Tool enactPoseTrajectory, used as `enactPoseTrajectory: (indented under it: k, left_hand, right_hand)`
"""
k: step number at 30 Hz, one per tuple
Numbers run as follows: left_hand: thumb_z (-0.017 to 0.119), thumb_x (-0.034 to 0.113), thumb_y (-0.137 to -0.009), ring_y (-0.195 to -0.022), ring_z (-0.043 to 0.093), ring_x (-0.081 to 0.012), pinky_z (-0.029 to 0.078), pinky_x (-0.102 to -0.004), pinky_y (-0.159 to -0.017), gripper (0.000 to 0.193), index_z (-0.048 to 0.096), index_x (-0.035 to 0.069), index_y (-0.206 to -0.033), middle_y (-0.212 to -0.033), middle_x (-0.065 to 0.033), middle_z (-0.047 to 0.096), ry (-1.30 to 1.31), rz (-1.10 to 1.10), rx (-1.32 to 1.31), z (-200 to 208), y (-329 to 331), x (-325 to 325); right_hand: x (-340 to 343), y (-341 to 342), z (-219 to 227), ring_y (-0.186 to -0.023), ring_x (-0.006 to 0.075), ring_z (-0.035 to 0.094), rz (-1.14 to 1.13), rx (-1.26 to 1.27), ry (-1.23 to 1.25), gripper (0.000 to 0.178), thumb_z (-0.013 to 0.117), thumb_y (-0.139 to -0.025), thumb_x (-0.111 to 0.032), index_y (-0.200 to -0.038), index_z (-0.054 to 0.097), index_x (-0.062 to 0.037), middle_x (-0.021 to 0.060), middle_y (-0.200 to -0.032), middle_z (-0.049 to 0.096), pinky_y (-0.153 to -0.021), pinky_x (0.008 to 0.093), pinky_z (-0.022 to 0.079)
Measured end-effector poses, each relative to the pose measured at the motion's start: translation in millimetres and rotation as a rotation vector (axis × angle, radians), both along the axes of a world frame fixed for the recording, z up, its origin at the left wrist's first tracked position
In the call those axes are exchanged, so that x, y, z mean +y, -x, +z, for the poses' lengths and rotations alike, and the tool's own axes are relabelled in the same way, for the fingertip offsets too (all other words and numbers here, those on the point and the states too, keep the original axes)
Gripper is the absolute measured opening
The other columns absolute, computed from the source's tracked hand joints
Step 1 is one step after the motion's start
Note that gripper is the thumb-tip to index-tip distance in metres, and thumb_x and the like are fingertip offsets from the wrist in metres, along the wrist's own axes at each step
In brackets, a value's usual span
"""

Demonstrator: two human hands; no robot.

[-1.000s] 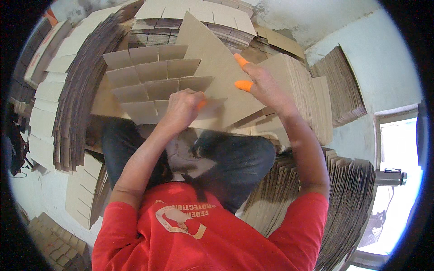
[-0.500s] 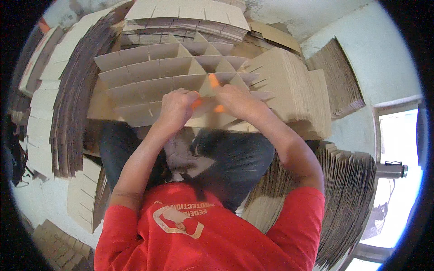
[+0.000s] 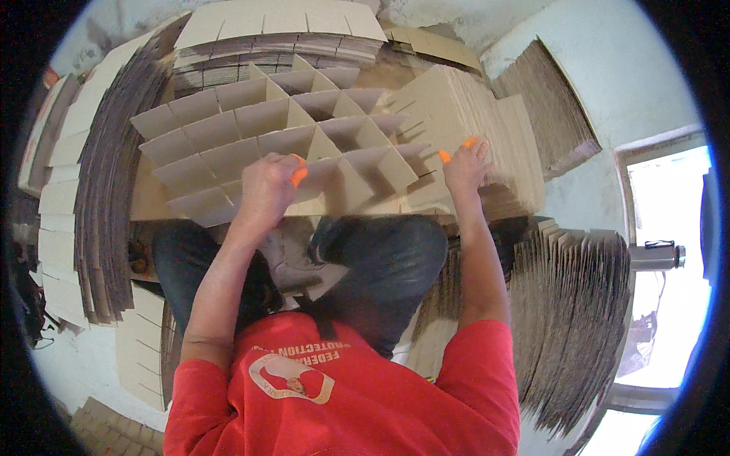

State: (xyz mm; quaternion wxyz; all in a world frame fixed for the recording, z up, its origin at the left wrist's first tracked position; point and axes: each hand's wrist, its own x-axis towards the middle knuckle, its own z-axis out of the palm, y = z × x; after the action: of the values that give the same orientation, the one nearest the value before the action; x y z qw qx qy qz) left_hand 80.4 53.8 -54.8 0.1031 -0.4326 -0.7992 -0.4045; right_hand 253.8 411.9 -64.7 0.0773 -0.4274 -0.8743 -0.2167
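A cardboard divider grid [image 3: 228, 125] of slotted long strips and crossing short strips stands upright in front of me. My left hand [image 3: 266, 190] is closed at its near edge, fingers curled against the nearest long strip; an orange cover shows at its thumb. To the right, my right hand [image 3: 465, 171] reaches over a stack of slotted cardboard strips [image 3: 433, 106]. Its thumb and forefinger, both with orange covers, are apart above the stack's top, with no piece visible between them. Whether the fingertips touch the top strip, I cannot tell.
Behind the grid lie more stacked slotted sheets [image 3: 281, 19]. A tall row of cardboard sheets [image 3: 114, 167] runs along the left. Another bundle [image 3: 566, 319] stands low at the right, near a bright window [image 3: 665, 220]. A further stack leans by the wall [image 3: 547, 114].
My right hand has left the grid's middle and moved right to the strip stack. My left hand stays at the near edge of the grid. The whole view has shifted slightly.
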Motion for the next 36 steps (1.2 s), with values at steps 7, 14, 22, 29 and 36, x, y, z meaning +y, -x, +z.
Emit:
enactPoseTrajectory:
  k: [7, 14, 22, 29, 36]
  left_hand:
    - [0.071, 0.012, -0.075, -0.074, 0.064, -0.0325, 0.051, -0.0426, -0.062, 0.010, 0.068, 0.008, -0.084, -0.079, -0.0125, 0.066, -0.001, 0.025, -0.030, -3.1, 1.3, -3.2]
    - [0.072, 0.015, -0.077, -0.078, 0.066, -0.0308, 0.053, -0.0397, -0.069, 0.012, 0.070, 0.009, -0.088, -0.082, -0.0105, 0.069, 0.042, -0.004, 0.006, -1.9, 2.7, -3.5]
    - [0.074, 0.020, -0.076, -0.078, 0.065, -0.0301, 0.052, -0.0403, -0.066, 0.023, 0.069, 0.011, -0.097, -0.084, -0.0107, 0.068, 0.096, 0.026, 0.018, -7.9, 2.9, -7.6]
    - [0.079, 0.027, -0.073, -0.076, 0.062, -0.0278, 0.050, -0.0391, -0.065, 0.054, 0.061, 0.005, -0.119, -0.081, -0.0106, 0.066, -0.114, 0.158, 0.249, 28.9, 6.3, -54.2]
    - [0.082, 0.023, -0.072, -0.077, 0.065, -0.0290, 0.053, -0.0370, -0.067, 0.051, 0.064, 0.006, -0.117, -0.091, -0.0115, 0.069, -0.041, 0.258, 0.137, 18.2, 18.4, -92.9]
  right_hand:
    - [-39.9, 17.9, 19.6, -0.132, 0.0403, 0.036, 0.109, -0.159, -0.070, 0.038, 0.056, -0.091, -0.028, -0.117, 0.062, -0.0005, 0.0216, -0.140, 0.043, -0.101, 0.0631, 0.030]
    - [-25.1, 18.7, 46.5, -0.099, 0.0346, 0.061, 0.137, 0.297, 0.258, 0.038, 0.065, -0.082, -0.009, -0.118, 0.055, -0.0022, 0.0201, -0.107, 0.062, -0.079, 0.0474, 0.048]
    - [4.0, 19.1, 218.0, -0.079, 0.0288, 0.066, 0.324, 0.631, 0.063, 0.035, 0.070, -0.085, -0.020, -0.111, 0.065, 0.0027, 0.0158, -0.090, 0.070, -0.074, 0.0376, 0.051]
    - [-15.3, 42.3, 179.3, -0.088, 0.0133, 0.057, 0.347, 0.803, 0.752, 0.030, 0.067, -0.089, -0.020, -0.109, 0.065, 0.0023, 0.0059, -0.099, 0.065, -0.081, 0.0273, 0.047]
    - [-11.4, 48.5, 87.9, -0.085, 0.0126, 0.057, 0.299, 0.665, 0.861, 0.029, 0.062, -0.092, -0.025, -0.106, 0.064, 0.0004, 0.0052, -0.096, 0.064, -0.077, 0.0286, 0.047]
